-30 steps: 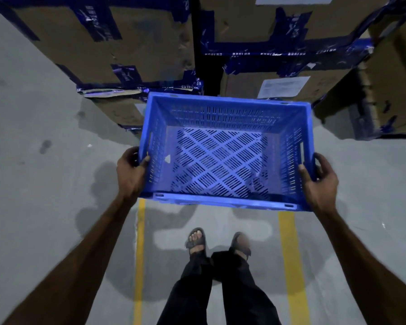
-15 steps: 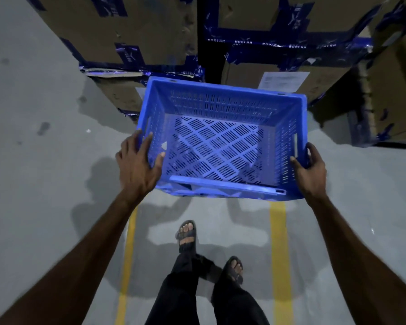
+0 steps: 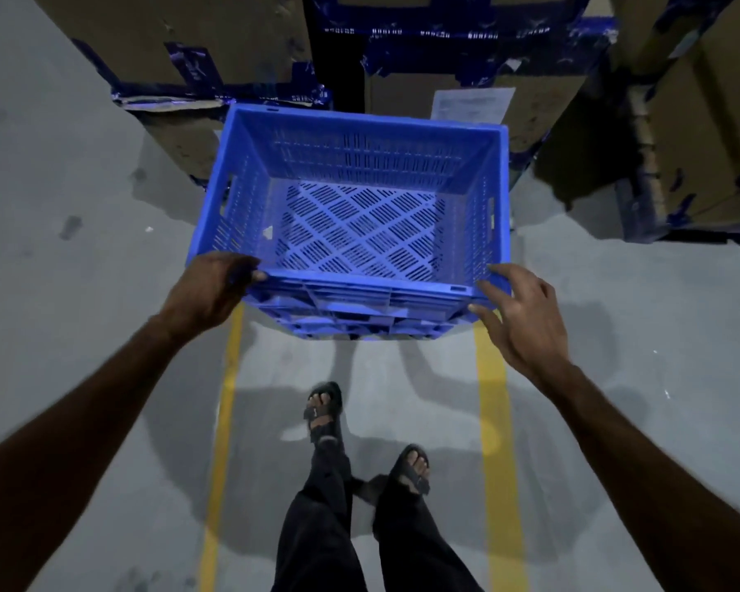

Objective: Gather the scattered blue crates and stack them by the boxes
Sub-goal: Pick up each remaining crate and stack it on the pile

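Observation:
An empty blue slotted crate [image 3: 359,164] is low at the floor, right in front of the stacked cardboard boxes [image 3: 180,40]; whether its base touches the floor I cannot tell. My left hand [image 3: 210,288] grips the crate's near left corner, fingers curled over the rim. My right hand [image 3: 522,318] is at the near right corner with its fingers spread and nearly straight, only the fingertips touching the rim.
Tall cardboard boxes with blue tape stand behind the crate and to the right [image 3: 701,134], with a dark gap between them. Two yellow lines [image 3: 492,420] run along the grey floor. My sandalled feet [image 3: 325,412] are just behind the crate.
The crate has gone down and forward toward the boxes. Both hands slid from its side handles to the near corners, and the right hand's fingers have opened.

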A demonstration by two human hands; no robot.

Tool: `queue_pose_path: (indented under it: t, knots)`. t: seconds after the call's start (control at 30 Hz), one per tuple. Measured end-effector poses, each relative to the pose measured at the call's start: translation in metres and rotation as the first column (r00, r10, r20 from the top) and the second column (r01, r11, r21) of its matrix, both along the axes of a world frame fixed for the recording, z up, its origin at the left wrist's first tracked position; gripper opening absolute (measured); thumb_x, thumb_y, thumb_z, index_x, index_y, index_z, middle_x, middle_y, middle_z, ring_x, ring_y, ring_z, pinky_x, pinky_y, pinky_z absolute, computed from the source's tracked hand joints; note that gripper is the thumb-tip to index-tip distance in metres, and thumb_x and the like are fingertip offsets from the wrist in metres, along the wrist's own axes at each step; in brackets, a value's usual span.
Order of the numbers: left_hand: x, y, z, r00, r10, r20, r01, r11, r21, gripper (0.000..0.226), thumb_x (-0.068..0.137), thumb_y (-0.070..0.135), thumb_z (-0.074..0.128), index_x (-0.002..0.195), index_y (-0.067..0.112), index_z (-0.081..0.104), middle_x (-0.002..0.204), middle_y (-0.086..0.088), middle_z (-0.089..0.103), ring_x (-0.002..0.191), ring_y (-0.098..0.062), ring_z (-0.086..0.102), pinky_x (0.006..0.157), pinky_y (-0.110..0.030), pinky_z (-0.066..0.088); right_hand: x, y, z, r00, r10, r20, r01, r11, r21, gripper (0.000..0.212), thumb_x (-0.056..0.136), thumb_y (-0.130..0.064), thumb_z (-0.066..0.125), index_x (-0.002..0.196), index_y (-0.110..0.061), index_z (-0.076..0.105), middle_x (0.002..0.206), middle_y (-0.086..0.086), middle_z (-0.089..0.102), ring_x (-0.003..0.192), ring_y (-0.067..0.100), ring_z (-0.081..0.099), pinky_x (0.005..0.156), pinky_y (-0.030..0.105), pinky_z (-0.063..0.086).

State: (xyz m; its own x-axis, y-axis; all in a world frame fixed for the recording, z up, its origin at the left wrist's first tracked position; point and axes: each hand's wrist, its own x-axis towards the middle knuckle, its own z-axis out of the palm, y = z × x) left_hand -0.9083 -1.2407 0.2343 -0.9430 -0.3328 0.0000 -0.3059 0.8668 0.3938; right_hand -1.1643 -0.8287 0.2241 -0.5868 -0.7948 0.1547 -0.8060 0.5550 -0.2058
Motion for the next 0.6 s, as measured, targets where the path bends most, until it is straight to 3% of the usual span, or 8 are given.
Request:
queue_pose_path:
  t: [0.27, 0.47, 0.6]
  knots:
    - [0.006, -0.008, -0.003, 0.995, -0.089, -0.051, 0.088, 0.996, -0.026, 0.039, 0.1, 0.04, 0.052, 0.108, 0.005, 0.069, 0.095, -0.016, 0.073, 0.085, -0.037, 0.069, 0.075, -0.035, 0.049, 0.001, -0.028, -0.002, 1.0, 0.019, -0.016, -0.018, 0.999, 0.035, 0.031, 0.105, -0.039, 0.048, 0.115, -0.022, 0.071, 0.107, 0.001, 0.072, 0.102, 0.026, 0.068, 0.107, 0.047, 0.031]
    - [0.007, -0.008, -0.008, 0.998, -0.024, -0.054, 0.022, 0.999, -0.043, 0.028, 0.099, 0.028, 0.066, 0.111, 0.003, 0.071, 0.103, -0.018, 0.075, 0.093, -0.037, 0.07, 0.081, -0.037, 0.05, 0.012, -0.035, -0.012, 0.998, -0.06, -0.009, 0.06, 0.998, 0.007, 0.03, 0.105, -0.034, 0.049, 0.114, -0.017, 0.072, 0.102, 0.005, 0.073, 0.099, 0.027, 0.069, 0.114, 0.047, 0.026]
    - [0.008, -0.005, -0.007, 0.997, -0.015, -0.07, 0.012, 0.999, -0.046, 0.034, 0.099, 0.037, 0.061, 0.109, 0.006, 0.072, 0.102, -0.016, 0.075, 0.091, -0.035, 0.068, 0.079, -0.035, 0.048, 0.015, -0.038, -0.012, 0.997, -0.079, 0.007, 0.078, 0.997, 0.022, 0.033, 0.104, -0.035, 0.046, 0.113, -0.016, 0.072, 0.103, 0.006, 0.073, 0.099, 0.028, 0.069, 0.115, 0.047, 0.025]
